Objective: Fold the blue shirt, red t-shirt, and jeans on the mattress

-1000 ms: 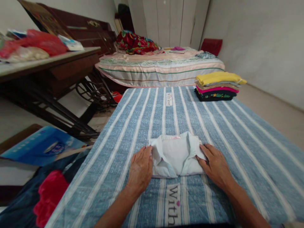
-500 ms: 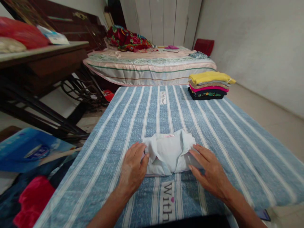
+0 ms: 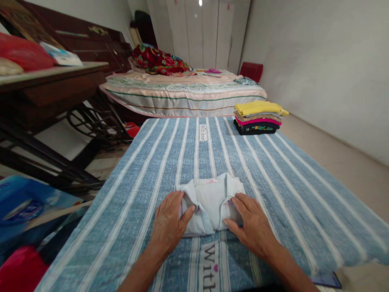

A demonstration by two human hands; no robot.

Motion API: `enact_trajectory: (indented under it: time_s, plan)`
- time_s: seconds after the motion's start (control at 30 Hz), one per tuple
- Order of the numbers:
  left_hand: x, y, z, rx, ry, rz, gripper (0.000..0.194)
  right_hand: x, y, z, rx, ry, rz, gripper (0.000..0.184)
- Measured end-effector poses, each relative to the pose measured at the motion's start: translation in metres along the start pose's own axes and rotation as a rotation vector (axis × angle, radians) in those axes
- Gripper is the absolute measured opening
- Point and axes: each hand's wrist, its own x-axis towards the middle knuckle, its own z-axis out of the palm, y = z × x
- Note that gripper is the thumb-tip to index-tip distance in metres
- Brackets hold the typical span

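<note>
A folded pale, nearly white collared shirt (image 3: 209, 202) lies on the blue striped cloth (image 3: 146, 178) in front of me, its collar flaps parted and a small label at the back of the neck. My left hand (image 3: 170, 217) rests on the shirt's left side, thumb on the left collar flap and fingers stretched along the edge. On the other side, my right hand (image 3: 251, 221) touches the right collar flap with its fingertips, thumb and fingers apart. Both hands look open, though the fingers partly cover the shirt's sides.
A stack of folded clothes (image 3: 257, 117), yellow on top, stands at the far right of the cloth. Behind is a bed (image 3: 182, 95) with a red floral blanket (image 3: 161, 61). A sewing-machine table (image 3: 69, 75) and a blue package (image 3: 33, 202) are at left. A phone (image 3: 328, 280) lies low right.
My right hand has moved inward onto the right collar flap, and that flap now sits closer to the middle. My left thumb has shifted onto the left flap. The view has tilted slightly.
</note>
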Motion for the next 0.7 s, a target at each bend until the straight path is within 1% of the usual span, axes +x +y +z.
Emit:
enact_trajectory:
  time_s: [0.17,0.3,0.4,0.5,0.6,0.67,0.7]
  plan:
    - [0.001,0.002,0.001,0.02,-0.011,-0.03,0.045,0.004,-0.012,0.001,-0.057,-0.022,0.051,0.042]
    - [0.002,0.004,0.002,0.037,-0.022,-0.044,0.044,0.007,-0.015,0.001,-0.055,-0.044,0.087,0.042]
    - [0.002,0.002,0.003,0.016,-0.006,-0.045,0.043,0.007,-0.015,0.001,-0.038,-0.041,0.097,0.041]
    - [0.003,-0.002,0.0,-0.037,-0.001,-0.05,0.043,0.005,-0.013,-0.001,0.001,-0.007,0.085,0.041]
    - [0.005,-0.005,-0.008,-0.109,-0.001,-0.084,0.041,0.002,-0.004,-0.003,0.091,0.06,0.065,0.037]
    - [0.007,-0.006,-0.017,-0.168,0.0,-0.157,0.04,0.0,0.005,-0.006,0.145,0.126,0.076,0.032]
    - [0.007,-0.006,-0.021,-0.202,-0.007,-0.222,0.04,0.0,0.011,-0.007,0.164,0.156,0.094,0.03]
